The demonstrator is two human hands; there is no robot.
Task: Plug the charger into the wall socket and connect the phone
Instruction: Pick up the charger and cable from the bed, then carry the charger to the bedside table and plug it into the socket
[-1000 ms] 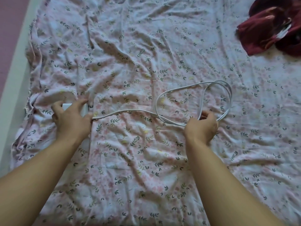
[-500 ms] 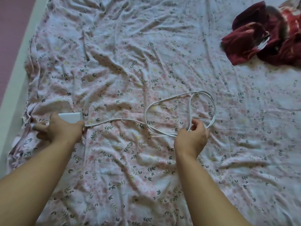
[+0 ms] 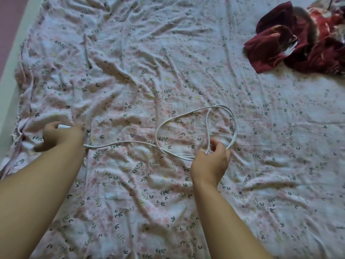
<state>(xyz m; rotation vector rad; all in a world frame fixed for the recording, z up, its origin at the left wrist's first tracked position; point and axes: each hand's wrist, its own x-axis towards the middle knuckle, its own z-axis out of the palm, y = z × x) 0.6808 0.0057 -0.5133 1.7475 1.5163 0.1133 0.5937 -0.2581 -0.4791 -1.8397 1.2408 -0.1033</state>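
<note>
Pickup is the step in hand: left hand (image 3: 61,136) has its fingers (image 3: 53,126) curled around the white charger adapter (image 3: 64,126) on the floral bedsheet (image 3: 168,62), and right hand (image 3: 211,161) pinches the looped white cable (image 3: 196,113) lying beside it. Next, I judge, both must lift together and go find a socket; neither socket nor phone shows. No readable writing or brand anywhere

My left hand (image 3: 61,136) lies on the sheet (image 3: 149,62), over the charger (image 3: 63,126). The cable (image 3: 121,143) runs right to my right hand (image 3: 211,161), its loops beyond. Far right lies a cloth (image 3: 298,40).
</note>
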